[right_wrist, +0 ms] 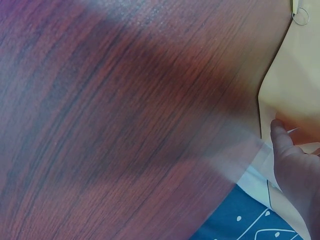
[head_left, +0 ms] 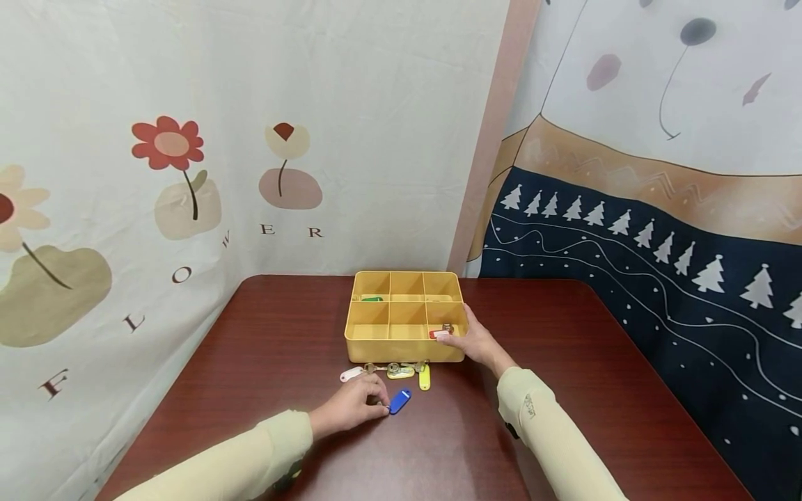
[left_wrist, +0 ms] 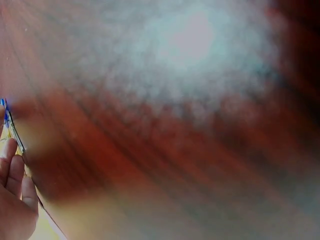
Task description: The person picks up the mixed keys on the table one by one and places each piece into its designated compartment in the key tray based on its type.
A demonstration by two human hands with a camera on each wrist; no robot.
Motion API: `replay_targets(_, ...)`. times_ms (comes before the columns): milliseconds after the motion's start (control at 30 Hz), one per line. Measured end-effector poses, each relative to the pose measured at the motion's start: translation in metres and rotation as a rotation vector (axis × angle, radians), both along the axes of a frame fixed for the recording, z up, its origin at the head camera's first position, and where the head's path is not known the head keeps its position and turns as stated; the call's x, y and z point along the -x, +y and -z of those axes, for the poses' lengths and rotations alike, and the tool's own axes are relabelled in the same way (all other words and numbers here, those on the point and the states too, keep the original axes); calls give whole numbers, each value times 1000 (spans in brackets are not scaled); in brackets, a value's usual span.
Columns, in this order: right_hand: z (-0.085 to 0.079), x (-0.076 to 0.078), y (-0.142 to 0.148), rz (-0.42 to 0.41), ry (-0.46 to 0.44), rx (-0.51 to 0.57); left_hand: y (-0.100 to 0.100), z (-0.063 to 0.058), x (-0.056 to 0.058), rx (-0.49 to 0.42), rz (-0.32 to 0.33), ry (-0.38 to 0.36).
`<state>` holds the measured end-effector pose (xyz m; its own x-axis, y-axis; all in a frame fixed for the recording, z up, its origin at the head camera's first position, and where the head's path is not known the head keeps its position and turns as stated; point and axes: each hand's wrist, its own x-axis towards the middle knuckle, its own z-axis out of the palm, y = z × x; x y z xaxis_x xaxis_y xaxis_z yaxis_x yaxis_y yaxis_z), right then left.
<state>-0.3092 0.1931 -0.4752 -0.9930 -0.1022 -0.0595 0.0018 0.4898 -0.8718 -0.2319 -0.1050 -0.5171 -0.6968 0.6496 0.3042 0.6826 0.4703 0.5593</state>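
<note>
My left hand [head_left: 356, 403] is low over the table, thumb and fingertips pinching the near end of a blue key tag [head_left: 399, 401]. In the left wrist view that hand [left_wrist: 17, 195] shows only at the lower left edge. A yellow divided box [head_left: 401, 351] stands just beyond. My right hand [head_left: 479, 342] grips its right front corner, the thumb over the front rim; the right wrist view shows the thumb [right_wrist: 281, 135] against the box wall [right_wrist: 295, 70]. Inside the front right compartment lies a red key tag [head_left: 441, 334] with a metal ring.
Before the box's front wall lie a white key tag [head_left: 351, 374], a yellow key tag [head_left: 425, 377] and another yellowish tag [head_left: 401, 374], with metal rings and keys among them. A green tag [head_left: 372, 299] is in the back left compartment. Printed curtains [head_left: 376, 174] hang behind the table [head_left: 276, 334].
</note>
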Motion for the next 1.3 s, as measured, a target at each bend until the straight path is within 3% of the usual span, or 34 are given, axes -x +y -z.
replay_targets(367, -1, -1, 0, -1, -6, -6, -2, -2, 2, -23, 20, -6)
replay_targets(600, 1, 1, 0, -5, 0, 6, 0, -6, 4, -80, 0, -85)
replay_targets(800, 0, 0, 0, 5, 4, -10, 3, -21, 7, -121, -52, -119)
replay_targets(1033, 0, 0, 2, -9, 10, 11, 9, -38, 14, -215, -48, -122)
replay_targets(1300, 0, -1, 1, 1, -2, 5, 13, -57, 20, -254, -73, -141)
